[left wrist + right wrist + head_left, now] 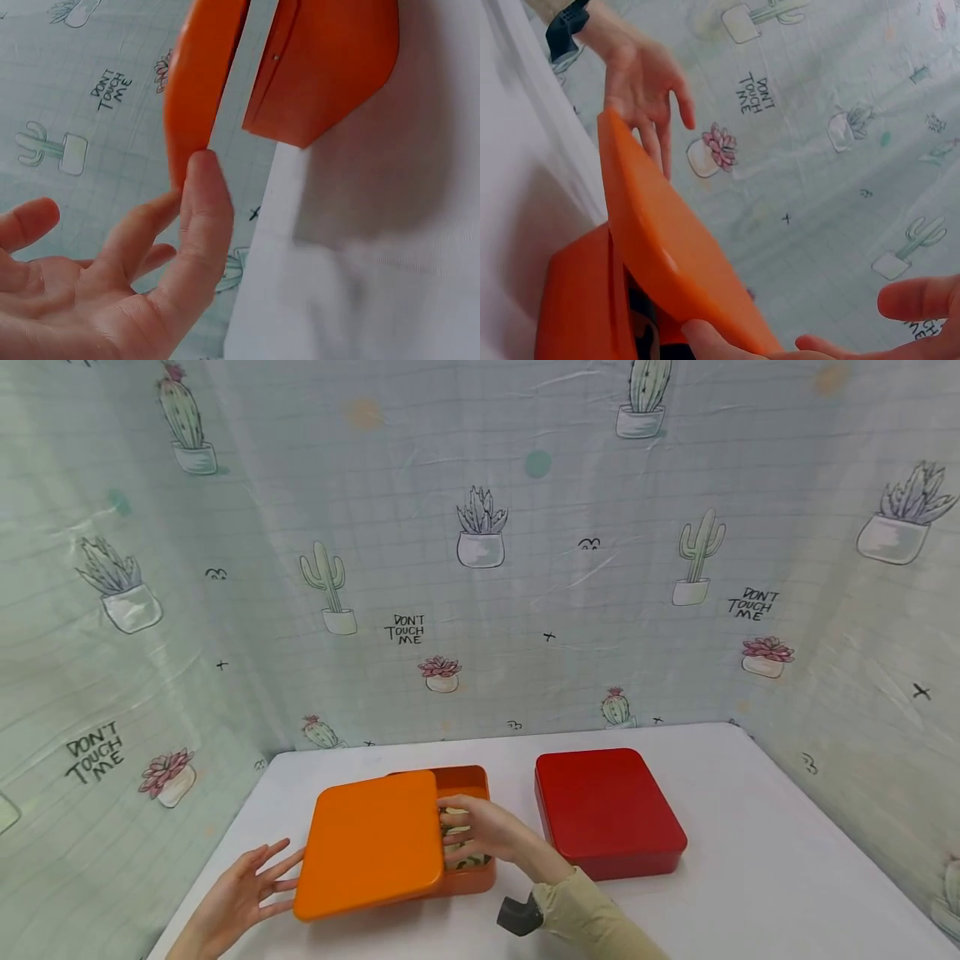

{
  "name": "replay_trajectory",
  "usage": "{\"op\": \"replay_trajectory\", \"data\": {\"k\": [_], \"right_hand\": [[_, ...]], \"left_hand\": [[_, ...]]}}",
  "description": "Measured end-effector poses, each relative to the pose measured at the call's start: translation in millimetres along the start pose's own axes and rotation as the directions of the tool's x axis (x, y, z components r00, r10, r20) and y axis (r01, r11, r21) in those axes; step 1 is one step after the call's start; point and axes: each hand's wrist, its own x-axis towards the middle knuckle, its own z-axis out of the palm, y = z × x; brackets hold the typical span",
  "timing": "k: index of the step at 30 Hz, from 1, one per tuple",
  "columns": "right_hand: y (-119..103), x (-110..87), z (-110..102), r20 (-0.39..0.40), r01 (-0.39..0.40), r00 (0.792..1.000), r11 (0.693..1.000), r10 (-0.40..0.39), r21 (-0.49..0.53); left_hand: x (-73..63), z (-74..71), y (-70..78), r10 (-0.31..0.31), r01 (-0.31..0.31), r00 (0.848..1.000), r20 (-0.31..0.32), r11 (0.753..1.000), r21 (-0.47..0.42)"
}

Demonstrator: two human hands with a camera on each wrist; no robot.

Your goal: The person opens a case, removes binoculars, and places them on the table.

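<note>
An orange lid (375, 843) is held tilted above an orange box (471, 883), shifted to the left so the box's right part shows. Inside that part lies something cream with dark patches (472, 860); its kind I cannot tell. My left hand (238, 893) touches the lid's left edge with extended fingertips, its thumb standing off. On the opposite edge, my right hand (491, 828) supports the lid with its fingers, the thumb apart from it in the right wrist view. A gap between lid and box shows in the left wrist view.
A closed red box (611, 814) stands on the white table (757, 860) to the right of my right hand. Behind and at both sides hangs a cactus-printed curtain (390, 527). A dark wrist device (520, 914) sits by my right sleeve.
</note>
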Motion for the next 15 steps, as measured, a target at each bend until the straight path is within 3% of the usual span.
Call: {"op": "replay_trajectory", "data": {"k": [4,7,11,15], "right_hand": [[3,1.8,6,-0.019,0.0,1.0,0.999,0.0,0.032],[4,3.8,14,-0.038,-0.011,0.999,0.998,0.014,0.062],[5,7.2,27,-0.047,-0.024,0.998,0.994,0.029,0.111],[9,12.0,39,-0.021,-0.019,1.0,0.99,0.022,0.143]], "left_hand": [[-5.0,-5.4,1.6,0.002,0.009,0.997,0.083,0.99,-0.141],[-10.7,-8.8,2.0,-0.004,0.024,0.995,0.096,0.978,-0.208],[-18.5,-13.8,3.6,-0.027,0.039,0.998,0.062,0.977,-0.21],[-26.1,-22.4,6.3,-0.048,0.063,0.996,0.079,0.978,-0.198]]}}
